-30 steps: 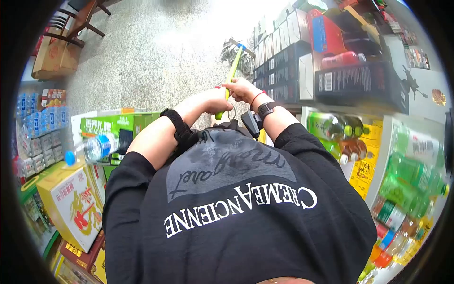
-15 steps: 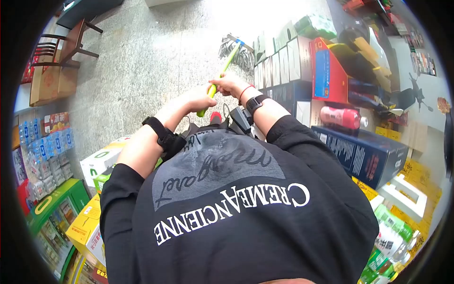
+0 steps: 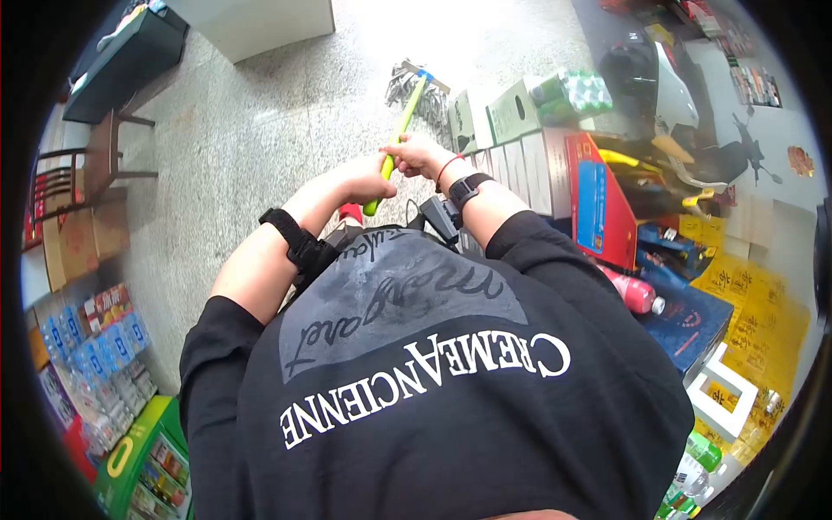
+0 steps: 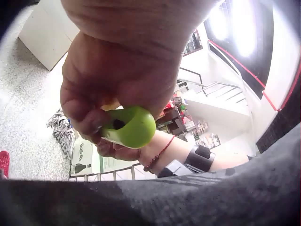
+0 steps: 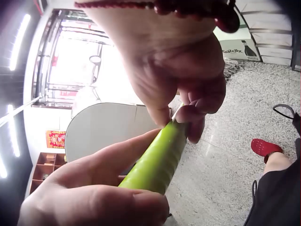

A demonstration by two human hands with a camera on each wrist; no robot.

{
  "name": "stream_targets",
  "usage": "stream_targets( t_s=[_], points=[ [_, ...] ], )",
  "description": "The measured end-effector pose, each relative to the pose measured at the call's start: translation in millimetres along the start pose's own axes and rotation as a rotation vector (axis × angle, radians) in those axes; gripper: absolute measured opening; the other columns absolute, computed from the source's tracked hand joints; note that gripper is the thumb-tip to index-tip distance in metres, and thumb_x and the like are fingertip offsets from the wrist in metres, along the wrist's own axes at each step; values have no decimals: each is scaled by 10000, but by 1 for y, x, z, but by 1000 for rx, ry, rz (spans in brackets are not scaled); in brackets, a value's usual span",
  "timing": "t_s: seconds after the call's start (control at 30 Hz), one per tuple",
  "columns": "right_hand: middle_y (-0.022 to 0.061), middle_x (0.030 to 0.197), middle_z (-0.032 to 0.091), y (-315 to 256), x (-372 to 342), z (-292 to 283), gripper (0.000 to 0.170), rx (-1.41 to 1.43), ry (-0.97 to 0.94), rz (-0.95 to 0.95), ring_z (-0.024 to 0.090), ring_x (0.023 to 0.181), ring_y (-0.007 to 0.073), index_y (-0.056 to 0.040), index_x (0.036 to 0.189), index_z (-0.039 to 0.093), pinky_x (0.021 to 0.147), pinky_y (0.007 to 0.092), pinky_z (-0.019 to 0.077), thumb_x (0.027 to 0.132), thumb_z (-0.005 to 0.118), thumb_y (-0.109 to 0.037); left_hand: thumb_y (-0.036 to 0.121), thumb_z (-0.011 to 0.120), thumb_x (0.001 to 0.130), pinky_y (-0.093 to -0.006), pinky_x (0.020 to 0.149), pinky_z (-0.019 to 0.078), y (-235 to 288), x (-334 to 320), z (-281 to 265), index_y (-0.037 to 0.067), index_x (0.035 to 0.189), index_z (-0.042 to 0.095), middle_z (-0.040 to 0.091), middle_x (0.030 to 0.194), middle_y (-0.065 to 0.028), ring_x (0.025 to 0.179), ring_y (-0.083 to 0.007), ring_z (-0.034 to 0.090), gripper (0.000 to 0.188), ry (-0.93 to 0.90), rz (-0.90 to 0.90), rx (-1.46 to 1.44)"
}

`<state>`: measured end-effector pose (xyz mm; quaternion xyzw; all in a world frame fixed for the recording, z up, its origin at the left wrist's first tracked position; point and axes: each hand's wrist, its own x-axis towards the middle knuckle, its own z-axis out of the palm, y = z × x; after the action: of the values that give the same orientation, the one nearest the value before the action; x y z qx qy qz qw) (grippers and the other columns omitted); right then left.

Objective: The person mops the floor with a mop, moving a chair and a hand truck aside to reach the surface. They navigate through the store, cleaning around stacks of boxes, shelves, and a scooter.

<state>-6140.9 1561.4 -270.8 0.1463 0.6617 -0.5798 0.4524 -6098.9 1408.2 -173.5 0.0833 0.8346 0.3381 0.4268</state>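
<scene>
A mop with a lime-green handle (image 3: 400, 130) slants away from my body, its grey stringy head (image 3: 418, 94) on the speckled floor beside stacked boxes. My left hand (image 3: 366, 182) grips the handle near its rounded end, which shows up close in the left wrist view as a green knob (image 4: 138, 127). Farther down the handle, my right hand (image 3: 420, 158) holds it between thumb and fingers. In the right wrist view the ridged green grip (image 5: 157, 162) runs between the left hand (image 5: 94, 200) and the right hand (image 5: 181, 70).
Light boxes (image 3: 516, 114) and a green bottle pack (image 3: 570, 94) line the right side, with a red box (image 3: 598, 204) and a pink bottle (image 3: 640, 295) nearer. On the left are a wooden chair (image 3: 102, 165), packs of water bottles (image 3: 100, 347) and a green carton (image 3: 143, 464).
The surroundings have shifted toward me, and more of a pale cabinet shows ahead. Both hands and the mop head sit slightly farther left in view. Both hands keep their grip.
</scene>
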Motion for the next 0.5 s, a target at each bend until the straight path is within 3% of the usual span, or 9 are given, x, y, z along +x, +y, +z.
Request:
stream_targets(
  t_s=[0.13, 0.17, 0.27, 0.37, 0.5],
  points=[
    [-15, 569, 448, -59, 36, -9, 200, -2, -9, 29, 414, 419, 51, -64, 842, 497, 363, 188, 351, 795, 609, -223, 199, 613, 645, -343, 718, 444, -2, 35, -71, 21, 1163, 424, 575, 878, -186, 800, -265, 568, 579, -84, 49, 150],
    [-17, 571, 450, -70, 41, -10, 193, 66, -11, 7, 412, 419, 51, -69, 839, 501, 369, 189, 355, 799, 603, -227, 193, 614, 645, -341, 705, 450, -2, 44, -88, 28, 1177, 414, 581, 860, -179, 790, -256, 573, 592, -129, -14, 180],
    [-27, 570, 451, -89, 55, -18, 176, 211, 33, -38, 407, 420, 48, -85, 837, 506, 387, 183, 370, 803, 597, -232, 193, 616, 645, -339, 694, 456, 19, 61, -133, 28, 1185, 409, 588, 851, -172, 780, -251, 579, 601, -174, 32, 204],
    [-35, 571, 463, -116, 63, -40, 202, 156, 126, 21, 418, 415, 38, -98, 861, 490, 391, 178, 379, 787, 615, -240, 189, 619, 645, -343, 709, 456, 22, 96, -149, 56, 1213, 380, 585, 879, -183, 800, -267, 578, 631, -174, 96, 274],
    [-24, 581, 499, -140, 88, -71, 230, 247, 70, 35, 457, 418, 38, -102, 880, 472, 386, 183, 406, 778, 621, -245, 202, 621, 621, -348, 734, 451, 37, 131, -179, 56, 1232, 361, 576, 907, -215, 842, -308, 573, 681, -176, 126, 307]
  ],
)
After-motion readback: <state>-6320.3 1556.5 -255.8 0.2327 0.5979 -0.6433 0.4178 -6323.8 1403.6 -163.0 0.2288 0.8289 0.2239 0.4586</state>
